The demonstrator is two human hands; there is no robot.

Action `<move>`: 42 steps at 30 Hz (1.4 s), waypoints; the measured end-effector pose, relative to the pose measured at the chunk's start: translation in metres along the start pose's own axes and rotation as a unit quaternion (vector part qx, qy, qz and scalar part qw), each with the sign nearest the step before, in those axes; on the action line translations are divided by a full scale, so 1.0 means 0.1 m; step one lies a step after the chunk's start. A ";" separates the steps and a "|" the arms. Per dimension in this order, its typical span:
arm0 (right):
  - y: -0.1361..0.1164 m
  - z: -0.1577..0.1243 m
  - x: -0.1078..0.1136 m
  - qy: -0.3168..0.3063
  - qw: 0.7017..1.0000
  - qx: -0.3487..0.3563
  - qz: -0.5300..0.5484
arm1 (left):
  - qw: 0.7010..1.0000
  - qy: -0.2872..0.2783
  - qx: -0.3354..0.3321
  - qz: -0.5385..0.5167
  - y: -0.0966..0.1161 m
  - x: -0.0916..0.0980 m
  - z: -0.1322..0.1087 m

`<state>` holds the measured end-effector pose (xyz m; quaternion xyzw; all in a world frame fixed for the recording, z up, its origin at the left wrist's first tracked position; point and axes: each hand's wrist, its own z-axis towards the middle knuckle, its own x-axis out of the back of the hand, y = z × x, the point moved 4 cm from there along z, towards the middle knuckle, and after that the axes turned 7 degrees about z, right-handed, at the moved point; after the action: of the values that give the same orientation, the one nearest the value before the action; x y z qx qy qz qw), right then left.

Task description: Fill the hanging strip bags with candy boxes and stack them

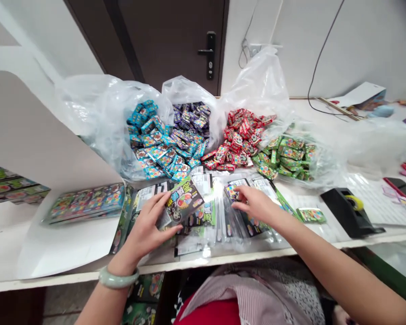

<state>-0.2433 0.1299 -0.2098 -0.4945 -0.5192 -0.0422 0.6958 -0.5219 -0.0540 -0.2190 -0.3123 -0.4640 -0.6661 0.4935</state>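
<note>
My left hand (150, 228), wearing a pale bangle (118, 277), is closed on a black printed bag (184, 201) with colourful cartoon print, tilted above the pile. My right hand (259, 205) is curled over the flat plastic-sleeved bags (253, 225), thumb and fingertips close together at a dark colourful print. Whatever those fingertips pinch is too small to make out. Behind the hands lie heaps of small wrapped packets: blue packets (159, 151), purple packets (192, 118), red packets (238, 135) and green packets (292, 155), spilling from clear plastic bags (257, 76).
A black tape dispenser (348, 214) and a single green packet (311, 215) are on the right. Paper sheets (389, 203) and a phone (404, 192) lie beyond. At left, a curved white board (71, 246) bears a stack of printed strips (88, 203). The table's front edge (223, 260) is close to my body.
</note>
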 end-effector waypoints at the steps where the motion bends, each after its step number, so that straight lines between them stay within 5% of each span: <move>1: 0.05 -0.01 0.03 0.006 0.999 -0.006 0.032 | 1.000 0.000 0.000 -0.002 0.01 0.00 -0.01; 5: 0.26 0.06 0.25 0.035 0.999 0.018 0.035 | 1.000 -0.011 -0.002 -0.002 0.03 -0.02 -0.04; 9: 0.23 0.20 0.08 -0.130 0.983 0.127 -0.013 | 0.999 -0.043 -0.030 -0.001 0.13 -0.06 0.03; 11: 0.18 0.24 -0.01 -0.165 0.973 0.151 -0.046 | 0.997 -0.061 -0.045 -0.001 0.19 -0.07 0.07; 17: -0.12 0.07 0.25 -0.032 0.979 0.200 0.012 | 0.996 -0.069 -0.059 0.004 0.30 -0.08 0.10; 24: -0.58 -0.18 0.33 -0.122 0.955 0.263 -0.068 | 0.991 -0.075 -0.108 -0.011 0.52 -0.14 0.22; 31: -0.51 -0.24 0.38 -0.101 0.963 0.242 -0.069 | 0.992 -0.089 -0.087 -0.038 0.51 -0.14 0.20; 36: -0.39 -0.29 0.49 -0.018 0.973 0.230 0.001 | 0.989 -0.071 0.006 -0.130 0.33 -0.05 0.14; 39: -0.30 -0.31 0.50 0.017 0.974 0.222 0.037 | 0.942 -0.059 0.147 -0.295 0.26 0.00 0.08; 42: -0.22 -0.31 0.34 -0.019 0.975 0.217 0.038 | 0.782 -0.029 0.260 -0.566 0.33 -0.01 0.06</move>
<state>-0.2190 0.1110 -0.1690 -0.3520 -0.5098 0.1069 0.7776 -0.4906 -0.0510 -0.2080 0.1273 -0.7269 -0.6704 0.0771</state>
